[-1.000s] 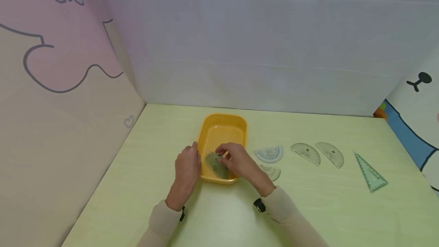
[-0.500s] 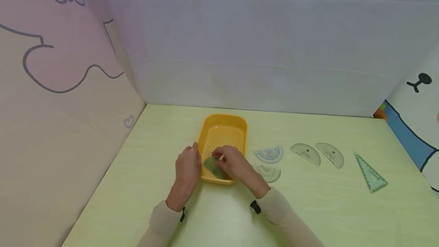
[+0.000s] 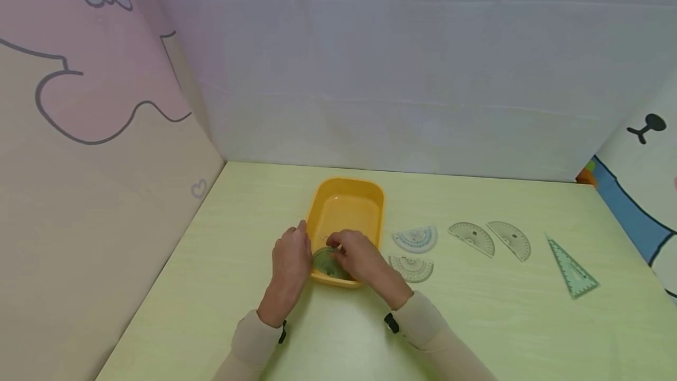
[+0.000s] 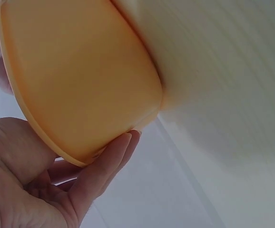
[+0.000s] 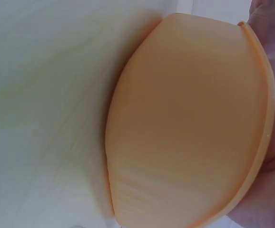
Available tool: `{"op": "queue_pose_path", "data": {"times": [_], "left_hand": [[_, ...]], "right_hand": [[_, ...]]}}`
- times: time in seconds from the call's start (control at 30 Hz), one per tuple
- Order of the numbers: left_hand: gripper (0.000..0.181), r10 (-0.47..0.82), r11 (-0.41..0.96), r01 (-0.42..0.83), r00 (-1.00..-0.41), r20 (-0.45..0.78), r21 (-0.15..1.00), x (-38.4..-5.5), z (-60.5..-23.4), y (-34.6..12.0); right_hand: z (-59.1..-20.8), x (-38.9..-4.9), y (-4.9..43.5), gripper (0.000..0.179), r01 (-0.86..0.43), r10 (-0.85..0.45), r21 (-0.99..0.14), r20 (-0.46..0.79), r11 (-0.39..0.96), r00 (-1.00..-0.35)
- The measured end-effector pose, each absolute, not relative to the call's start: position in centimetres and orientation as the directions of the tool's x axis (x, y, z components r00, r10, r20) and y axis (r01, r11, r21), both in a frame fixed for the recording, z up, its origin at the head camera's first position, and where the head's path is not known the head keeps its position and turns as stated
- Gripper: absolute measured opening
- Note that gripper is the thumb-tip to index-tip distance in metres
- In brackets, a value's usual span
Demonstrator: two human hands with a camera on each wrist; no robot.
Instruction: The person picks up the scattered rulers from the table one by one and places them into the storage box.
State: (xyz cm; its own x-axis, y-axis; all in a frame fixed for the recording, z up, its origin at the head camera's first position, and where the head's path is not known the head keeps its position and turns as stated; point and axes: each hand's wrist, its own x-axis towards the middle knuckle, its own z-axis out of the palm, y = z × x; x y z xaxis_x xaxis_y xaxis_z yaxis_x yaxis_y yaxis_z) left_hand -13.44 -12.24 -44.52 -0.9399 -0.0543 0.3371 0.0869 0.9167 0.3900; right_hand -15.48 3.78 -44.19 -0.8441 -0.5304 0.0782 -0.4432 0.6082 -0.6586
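Observation:
A yellow plastic tray (image 3: 350, 210) stands on the table. My left hand (image 3: 290, 257) grips its left side; in the left wrist view the fingers of that hand (image 4: 97, 178) press the outer wall and the rim lies between them and the rest of the hand. Down inside the near end of the tray, my right hand (image 3: 361, 257) pinches a green, see-through, half-round protractor (image 3: 325, 263). Its lower part lies close to the near wall, and the hand covers its right side. The right wrist view shows mostly the tray's outer wall (image 5: 190, 114), hiding the fingertips.
Right of the tray, two clear protractors lie one behind the other, the far one with blue marks (image 3: 415, 240), the near one plain (image 3: 411, 269). Further right are two more protractors (image 3: 472, 238) and a green triangular set square (image 3: 568, 263). Walls bound the table at left, back and right.
My right hand has moved toward me and slightly left inside the tray, tilting the green protractor lower toward the near wall. My left hand keeps its grip on the tray side.

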Motion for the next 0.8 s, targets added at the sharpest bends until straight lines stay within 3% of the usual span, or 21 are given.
{"op": "queue_pose_path", "data": {"times": [0.5, 0.8], "left_hand": [[0.008, -0.048, 0.931, 0.085, -0.935, 0.351, 0.355, -13.3, -44.5, -12.1], [0.011, -0.061, 0.933, 0.065, -0.941, 0.334, 0.354, -13.3, -44.4, -11.9]], "right_hand": [[-43.9, -15.2, 4.0, 0.019, -0.472, -0.524, -0.589, 0.095, 0.656, -0.846], [-42.6, -14.3, 5.7, 0.017, -0.452, -0.494, -0.635, 0.127, 0.626, -0.860]]}}
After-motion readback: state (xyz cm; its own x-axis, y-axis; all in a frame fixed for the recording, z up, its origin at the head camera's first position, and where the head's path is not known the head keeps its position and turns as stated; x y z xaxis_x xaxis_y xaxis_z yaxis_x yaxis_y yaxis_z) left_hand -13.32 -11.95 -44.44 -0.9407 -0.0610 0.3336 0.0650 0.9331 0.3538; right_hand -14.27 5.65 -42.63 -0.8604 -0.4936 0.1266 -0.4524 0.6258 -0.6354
